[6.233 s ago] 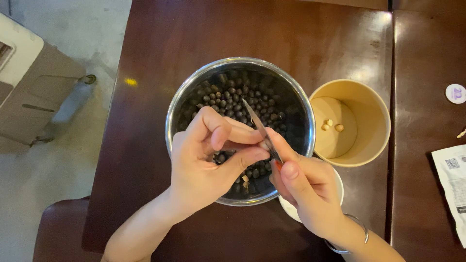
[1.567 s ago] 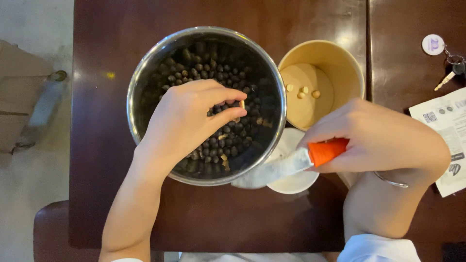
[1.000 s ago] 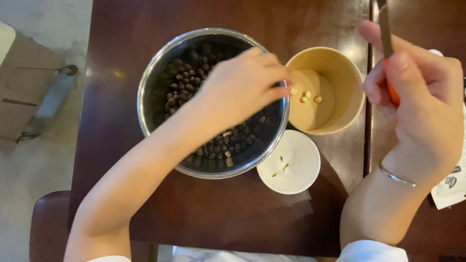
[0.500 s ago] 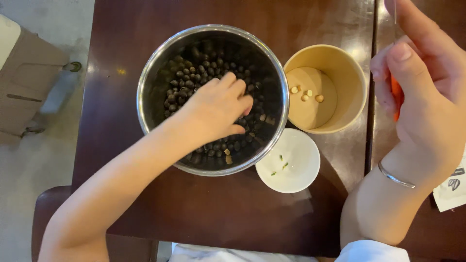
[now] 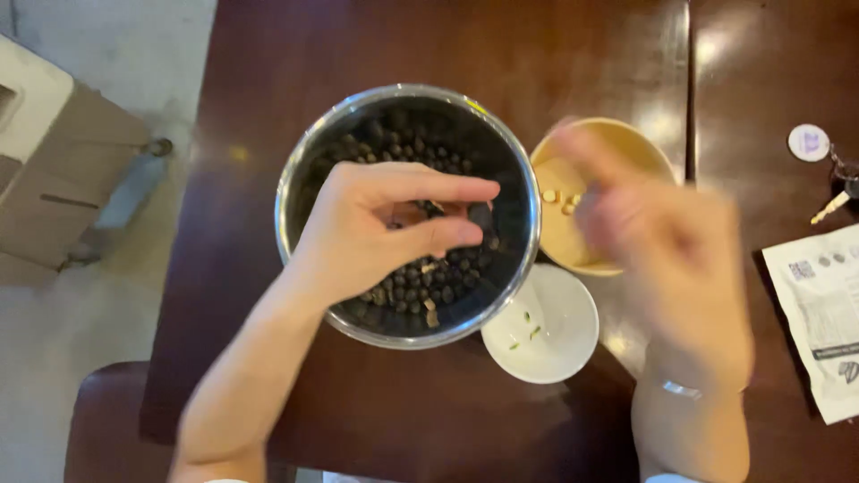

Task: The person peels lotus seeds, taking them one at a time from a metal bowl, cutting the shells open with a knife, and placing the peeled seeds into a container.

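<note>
the left hand (image 5: pixel 376 228) has lifted, pinching one dark seed (image 5: pixel 480 216) over the round steel bowl (image 5: pixel 295 179). the blurred right hand (image 5: pixel 667 255) has swung down over the tan paper cup (image 5: pixel 640 148) at 3 o'clock; its grip cannot be told. a small white dish (image 5: pixel 559 353) sits at 5 o'clock.

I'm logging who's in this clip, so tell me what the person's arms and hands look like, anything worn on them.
Both forearms are bare, with no gloves or rings visible. The left hand shows plainly; the right hand is motion-blurred. A thin silver bracelet circles the right wrist, and a white sleeve edge peeks in at the bottom.
</note>
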